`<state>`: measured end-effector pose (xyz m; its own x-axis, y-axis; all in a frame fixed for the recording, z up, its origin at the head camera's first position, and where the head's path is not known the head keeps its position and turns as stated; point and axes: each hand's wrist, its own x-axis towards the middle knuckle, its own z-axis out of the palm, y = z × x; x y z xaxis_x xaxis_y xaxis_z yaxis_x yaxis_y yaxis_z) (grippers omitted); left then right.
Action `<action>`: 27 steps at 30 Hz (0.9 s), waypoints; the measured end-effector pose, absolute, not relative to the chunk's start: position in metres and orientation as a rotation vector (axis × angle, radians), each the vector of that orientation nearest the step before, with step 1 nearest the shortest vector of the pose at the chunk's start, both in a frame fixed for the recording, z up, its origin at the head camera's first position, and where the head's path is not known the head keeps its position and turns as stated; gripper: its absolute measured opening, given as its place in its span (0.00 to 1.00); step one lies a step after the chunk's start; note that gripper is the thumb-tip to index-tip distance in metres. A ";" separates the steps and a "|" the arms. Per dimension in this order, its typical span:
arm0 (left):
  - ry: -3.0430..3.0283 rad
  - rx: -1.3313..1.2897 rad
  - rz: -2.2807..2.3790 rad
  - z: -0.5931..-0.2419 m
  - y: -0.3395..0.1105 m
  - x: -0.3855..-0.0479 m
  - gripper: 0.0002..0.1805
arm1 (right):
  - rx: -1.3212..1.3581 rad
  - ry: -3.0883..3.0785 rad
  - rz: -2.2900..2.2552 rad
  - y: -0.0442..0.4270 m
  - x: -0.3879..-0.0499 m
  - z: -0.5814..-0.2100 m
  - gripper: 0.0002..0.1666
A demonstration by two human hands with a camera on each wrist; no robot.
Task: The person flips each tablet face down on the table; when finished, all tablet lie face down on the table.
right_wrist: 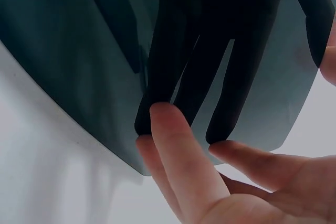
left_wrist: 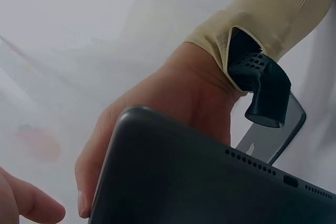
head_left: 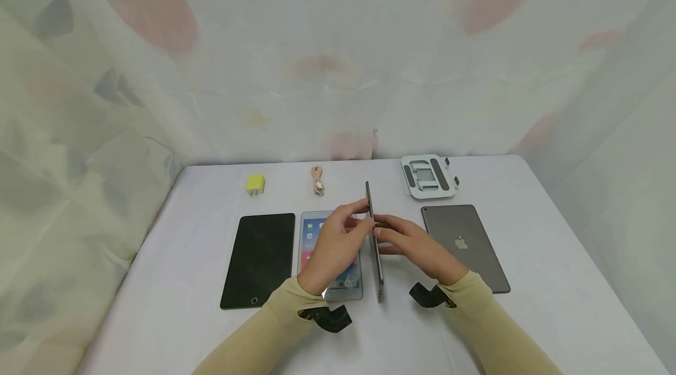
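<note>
White surface beneath, our left hand and right hand press near-straight fingers against an upright tablet, from opposite faces, presumably to steady it.

You are working in a fabric-walled booth: printed drapes are hanging ahead and on both sides, closing in your white table and hiding what kind of building is surrounding you.

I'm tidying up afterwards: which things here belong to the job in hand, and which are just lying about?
Apparently in the job:
upright tablet, between left hand and right hand

Apparently just lying about:
black-screened tablet
lit-screen tablet
grey-backed tablet
yellow plug adapter
bundled cable
white stand
</note>
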<state>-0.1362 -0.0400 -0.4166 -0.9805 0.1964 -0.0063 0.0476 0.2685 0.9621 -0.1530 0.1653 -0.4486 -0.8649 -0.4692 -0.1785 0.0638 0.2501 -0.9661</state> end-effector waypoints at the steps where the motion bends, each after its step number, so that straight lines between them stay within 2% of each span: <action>1: 2.397 0.228 1.816 -0.417 -0.040 -0.137 0.28 | -0.371 2.091 -1.659 0.166 -0.153 -0.448 0.41; 15: 2.343 0.234 1.791 -0.430 -0.038 -0.144 0.23 | -0.410 2.341 -1.643 0.182 -0.147 -0.433 0.37; 27: 2.355 0.136 1.532 -0.447 -0.031 -0.147 0.35 | -0.411 2.396 -1.583 0.212 -0.143 -0.423 0.32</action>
